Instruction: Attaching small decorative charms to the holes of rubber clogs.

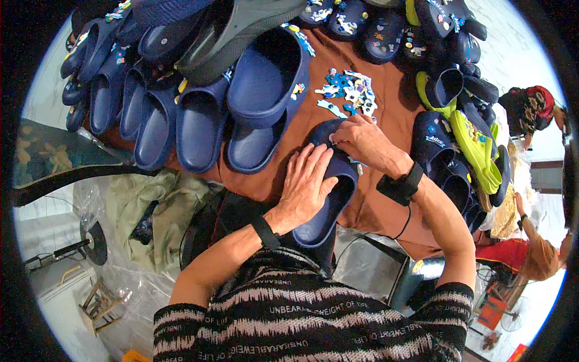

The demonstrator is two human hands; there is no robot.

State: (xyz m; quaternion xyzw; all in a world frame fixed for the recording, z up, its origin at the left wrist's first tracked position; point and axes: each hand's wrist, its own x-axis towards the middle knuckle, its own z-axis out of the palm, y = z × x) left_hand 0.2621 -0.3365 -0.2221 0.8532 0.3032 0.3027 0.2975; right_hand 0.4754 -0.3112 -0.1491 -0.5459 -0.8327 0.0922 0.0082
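A dark blue rubber clog (325, 208) lies on the brown table (386, 114) right in front of me. My left hand (304, 181) lies flat on its side and steadies it. My right hand (357, 137) pinches a small charm against the top of the clog's toe. The charm itself is mostly hidden by my fingers. Just beyond my right hand sits a small pile of blue and white charms (350, 90).
Several dark blue clogs (199, 120) are stacked across the table's left and back. More dark blue and lime green clogs (473, 142) pile up at the right. Another person (531, 108) sits at the far right. Green cloth (151, 205) and a fan base (93, 241) lie below left.
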